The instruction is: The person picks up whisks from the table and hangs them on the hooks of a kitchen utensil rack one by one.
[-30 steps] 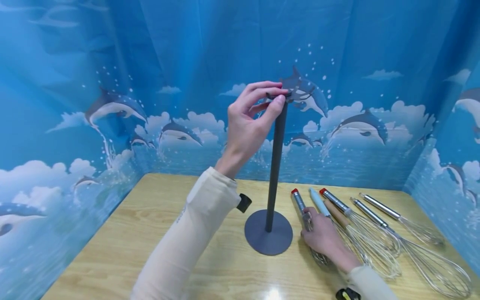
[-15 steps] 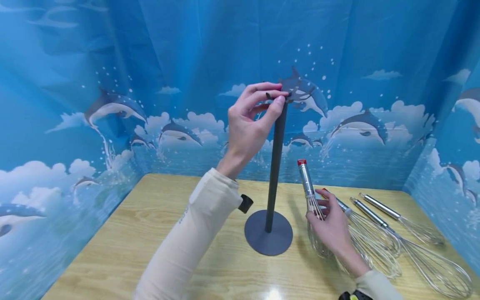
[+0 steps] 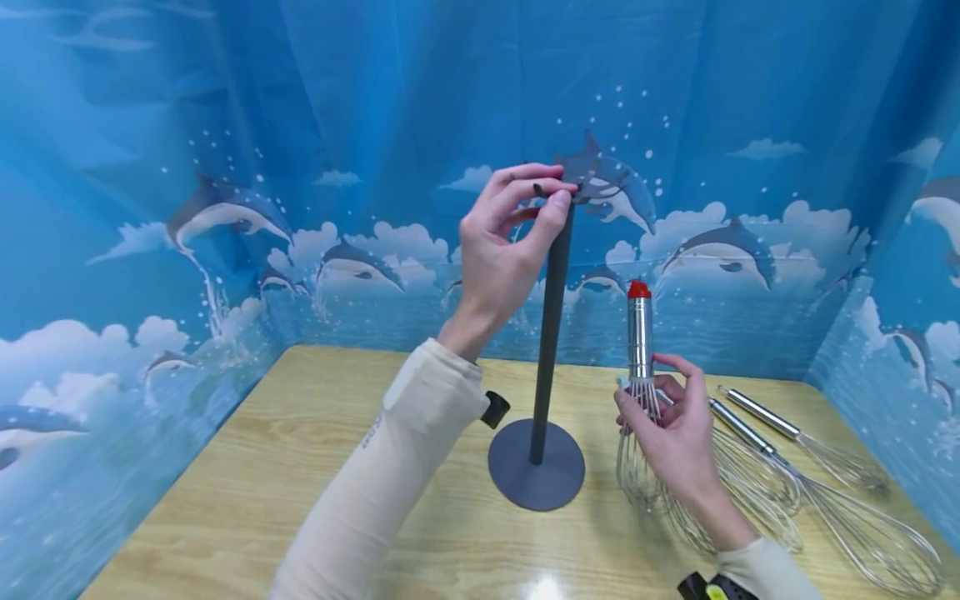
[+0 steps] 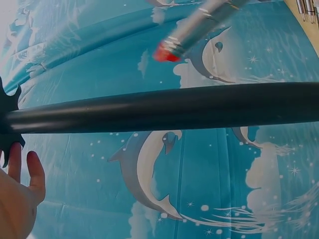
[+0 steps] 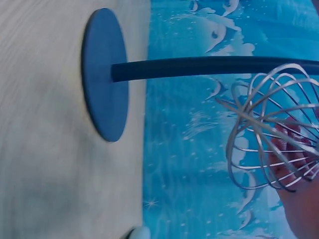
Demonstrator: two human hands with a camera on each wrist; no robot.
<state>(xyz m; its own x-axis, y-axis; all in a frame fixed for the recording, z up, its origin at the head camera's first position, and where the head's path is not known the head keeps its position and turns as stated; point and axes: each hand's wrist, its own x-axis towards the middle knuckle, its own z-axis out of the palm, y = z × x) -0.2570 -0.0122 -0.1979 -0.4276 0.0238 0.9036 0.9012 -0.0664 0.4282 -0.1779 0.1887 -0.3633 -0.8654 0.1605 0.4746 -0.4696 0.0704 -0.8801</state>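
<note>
Red-capped whisk (image 3: 640,367) upright in right hand (image 3: 675,433) fingers; left hand (image 3: 502,242) fingers pinching stand (image 3: 551,333) top.

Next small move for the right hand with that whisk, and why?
Probably lift the red-capped steel wire whisk higher toward the hooks topping the dark grey pole stand. The right hand holds it upright, cap well below the top, which the left hand steadies.

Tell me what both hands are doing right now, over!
Left hand pinches the stand top. Right hand holds the red-capped whisk upright beside the pole, wires down. More whisks lie on the table; nothing between whisk and stand.
</note>
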